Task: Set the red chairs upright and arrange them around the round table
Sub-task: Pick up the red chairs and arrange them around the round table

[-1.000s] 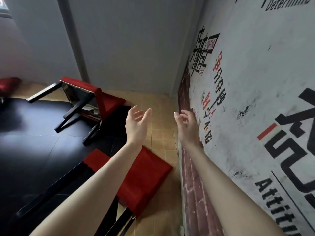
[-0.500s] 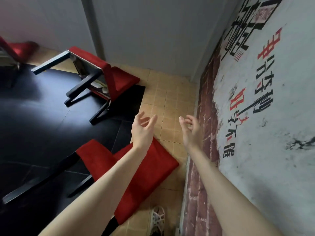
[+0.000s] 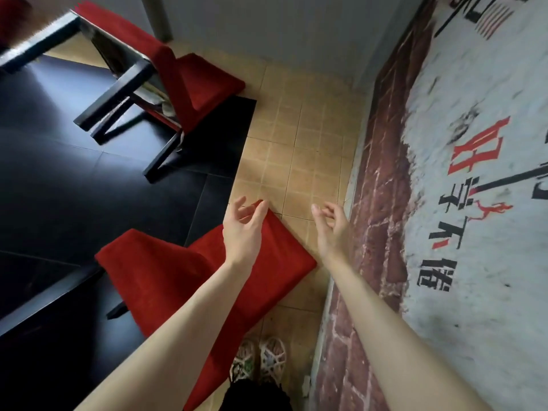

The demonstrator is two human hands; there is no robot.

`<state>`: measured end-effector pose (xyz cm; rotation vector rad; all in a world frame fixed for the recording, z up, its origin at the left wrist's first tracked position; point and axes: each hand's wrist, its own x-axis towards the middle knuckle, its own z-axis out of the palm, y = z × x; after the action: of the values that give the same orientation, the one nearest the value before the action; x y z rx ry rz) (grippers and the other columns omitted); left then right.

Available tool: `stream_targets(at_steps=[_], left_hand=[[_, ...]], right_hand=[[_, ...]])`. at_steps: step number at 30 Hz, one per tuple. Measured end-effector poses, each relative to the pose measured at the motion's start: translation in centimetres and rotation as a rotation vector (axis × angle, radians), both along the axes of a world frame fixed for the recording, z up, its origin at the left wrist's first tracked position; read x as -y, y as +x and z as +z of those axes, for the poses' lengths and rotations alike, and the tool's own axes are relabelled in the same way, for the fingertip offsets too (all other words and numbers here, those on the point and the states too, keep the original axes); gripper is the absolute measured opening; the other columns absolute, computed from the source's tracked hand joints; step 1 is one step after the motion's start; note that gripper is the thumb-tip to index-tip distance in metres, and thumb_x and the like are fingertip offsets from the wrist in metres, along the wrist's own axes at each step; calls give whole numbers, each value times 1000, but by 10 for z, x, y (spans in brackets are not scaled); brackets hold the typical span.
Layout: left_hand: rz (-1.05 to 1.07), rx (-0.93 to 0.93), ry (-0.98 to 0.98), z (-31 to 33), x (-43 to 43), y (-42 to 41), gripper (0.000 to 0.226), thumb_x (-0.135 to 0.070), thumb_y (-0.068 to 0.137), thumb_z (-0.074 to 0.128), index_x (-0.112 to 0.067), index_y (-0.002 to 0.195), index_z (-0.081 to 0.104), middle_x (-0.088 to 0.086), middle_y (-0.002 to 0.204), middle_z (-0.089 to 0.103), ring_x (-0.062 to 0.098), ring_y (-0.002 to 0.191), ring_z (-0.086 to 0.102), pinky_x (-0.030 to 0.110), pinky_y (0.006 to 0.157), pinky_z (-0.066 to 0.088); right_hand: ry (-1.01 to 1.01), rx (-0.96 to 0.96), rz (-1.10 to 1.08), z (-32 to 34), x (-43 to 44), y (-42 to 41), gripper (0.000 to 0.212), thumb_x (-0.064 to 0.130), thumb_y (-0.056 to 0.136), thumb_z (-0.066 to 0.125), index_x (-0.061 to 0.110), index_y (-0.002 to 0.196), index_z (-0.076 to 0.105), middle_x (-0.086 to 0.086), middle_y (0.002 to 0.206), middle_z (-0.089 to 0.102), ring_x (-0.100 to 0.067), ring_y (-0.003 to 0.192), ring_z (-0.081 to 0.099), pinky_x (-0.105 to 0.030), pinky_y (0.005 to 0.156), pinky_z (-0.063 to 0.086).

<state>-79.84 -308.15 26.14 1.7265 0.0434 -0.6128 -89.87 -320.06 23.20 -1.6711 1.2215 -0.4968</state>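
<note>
Two red chairs lie tipped over on the floor. The nearer chair (image 3: 166,280) sprawls right under the left hand (image 3: 241,232). Its red upholstered panel runs from just past that hand's fingertips back toward the person's shoes (image 3: 261,360), and its black legs stretch away to the left of the hand over the black floor panel (image 3: 74,179). The left hand is clearly the closer one. It shows over the panel's far corner, fingers loosely curled around nothing; whether it touches the fabric cannot be told. The right hand (image 3: 329,229), just as loose and empty, hangs off the chair's right edge above the tan floor tiles (image 3: 296,137), between the chair and the printed brick wall (image 3: 385,173). The farther chair (image 3: 189,75) rests well ahead of both hands and to their left, legs pointing left. No round table is in view. Righting the nearer chair probably means gripping that panel on both sides, so the right hand must come left and down.
</note>
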Motion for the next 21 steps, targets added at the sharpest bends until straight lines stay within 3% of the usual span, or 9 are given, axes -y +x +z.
stream_targets(at_steps=[3,8,15,21], left_hand=[[-13,-41,29,-40,7,6,52,-39,89,68,-21,135,51,-3,118,62,4,102,60,16,77,46],[6,-106,90,-105,14,8,53,-41,88,68,-19,134,52,-3,117,63,11,107,61,30,93,51],[56,-237,164,-204,39,-8,52,-41,88,68,-21,134,52,-14,105,59,10,107,60,35,99,50],[101,-341,224,-283,66,-29,51,-43,87,69,-22,131,54,-12,106,61,11,105,61,41,100,50]], right_hand=[[37,-21,-20,-44,7,5,71,73,77,48,22,127,56,29,98,51,17,85,53,-5,67,39],[86,-59,-33,-116,17,4,54,60,87,56,21,125,58,27,98,54,30,84,49,4,63,38],[146,-175,-43,-216,40,-11,54,60,89,56,22,127,58,28,95,57,15,85,56,-12,71,43],[261,-203,-58,-293,61,-18,46,52,91,60,20,124,58,11,107,63,-8,97,64,-31,85,54]])
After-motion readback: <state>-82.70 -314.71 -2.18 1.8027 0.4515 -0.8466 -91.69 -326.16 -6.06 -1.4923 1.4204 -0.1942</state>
